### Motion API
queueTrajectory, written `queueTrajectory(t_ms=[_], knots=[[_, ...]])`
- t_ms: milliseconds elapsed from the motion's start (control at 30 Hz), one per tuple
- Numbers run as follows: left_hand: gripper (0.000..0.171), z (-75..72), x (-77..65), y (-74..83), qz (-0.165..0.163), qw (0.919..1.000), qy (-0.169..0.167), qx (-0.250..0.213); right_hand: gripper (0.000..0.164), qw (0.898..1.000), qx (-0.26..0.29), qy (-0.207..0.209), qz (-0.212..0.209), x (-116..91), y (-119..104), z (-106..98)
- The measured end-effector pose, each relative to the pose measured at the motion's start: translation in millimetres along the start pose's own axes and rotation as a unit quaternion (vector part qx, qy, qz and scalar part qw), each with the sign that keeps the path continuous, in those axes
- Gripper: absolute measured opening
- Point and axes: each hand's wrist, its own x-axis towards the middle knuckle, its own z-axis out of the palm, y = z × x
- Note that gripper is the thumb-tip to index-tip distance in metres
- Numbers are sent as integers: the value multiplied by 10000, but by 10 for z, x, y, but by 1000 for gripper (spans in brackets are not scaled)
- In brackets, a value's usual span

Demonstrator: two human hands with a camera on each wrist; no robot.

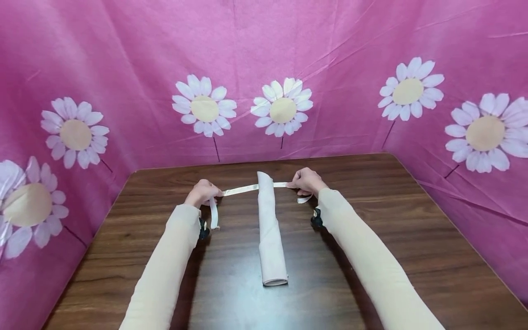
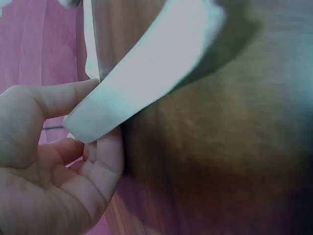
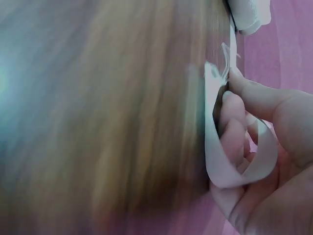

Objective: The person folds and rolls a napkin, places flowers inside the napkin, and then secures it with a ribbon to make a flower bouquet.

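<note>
A rolled piece of pale cloth (image 1: 270, 233) lies lengthwise on the table, its near end showing a flattened opening. A narrow white ribbon (image 1: 240, 189) runs crosswise at the roll's far part, and the roll hides its middle stretch. To the left of the roll, my left hand (image 1: 203, 192) pinches the ribbon between thumb and fingers; a loose tail (image 2: 142, 73) hangs from that grip. On the other side my right hand (image 1: 307, 181) pinches the ribbon too. Its tail (image 3: 220, 171) curls round below the fingers, with a frayed tip.
The brown wood-grain table (image 1: 350, 284) has its far edge just beyond both hands. A pink curtain (image 1: 330, 41) printed with white daisies stands along the back and sides. Dark wrist devices (image 1: 316, 217) sit under both sleeves.
</note>
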Motion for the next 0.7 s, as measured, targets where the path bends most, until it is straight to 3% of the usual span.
queueTrajectory(t_ms=[133, 433, 700], knots=[[21, 44, -80, -11, 78, 9987, -119, 487, 29, 9989, 276, -374, -81, -98, 104, -41], [25, 86, -218, -77, 98, 9984, -390, 386, 29, 9971, -45, -624, -429, -226, 158, -54], [17, 125, -388, -87, 272, 9951, -505, 811, 28, 9944, -196, -849, -592, -482, 268, -59]])
